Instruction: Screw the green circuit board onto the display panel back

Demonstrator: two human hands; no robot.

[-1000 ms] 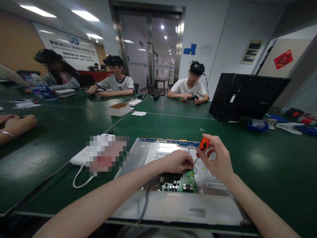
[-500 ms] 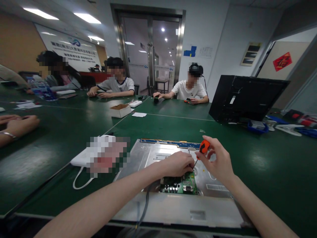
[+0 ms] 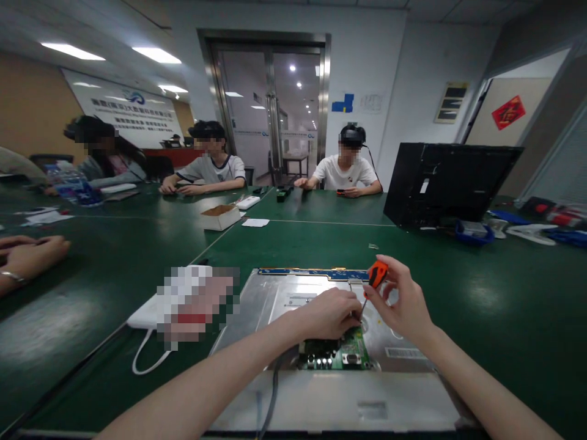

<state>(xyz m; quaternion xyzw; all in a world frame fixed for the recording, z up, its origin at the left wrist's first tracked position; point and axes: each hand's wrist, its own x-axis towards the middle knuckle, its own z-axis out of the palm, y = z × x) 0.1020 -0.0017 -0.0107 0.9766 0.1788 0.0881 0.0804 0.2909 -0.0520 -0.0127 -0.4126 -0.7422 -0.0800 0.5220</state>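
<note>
An orange-and-black screwdriver is gripped by its handle in my right hand, its shaft slanting down toward the green circuit board. Right beside the screwdriver's tip, the fingers of my left hand are closed together over the board's upper part; whatever they pinch is hidden. The board sits on the silver metal back of a display panel, which lies flat in front of me. A thin blue circuit strip runs along the panel's far edge. A grey cable crosses its near side.
Left of the panel lies a white device with a looped cable, partly blurred out. A black monitor casing stands at the right, by a blue tray. An open box sits farther back. Another person's hands rest at the left.
The camera view has tilted slightly, so the table sits lower in it. Both my hands stay at the board with the screwdriver. Across the table, a person's hand has come off a small dark object.
</note>
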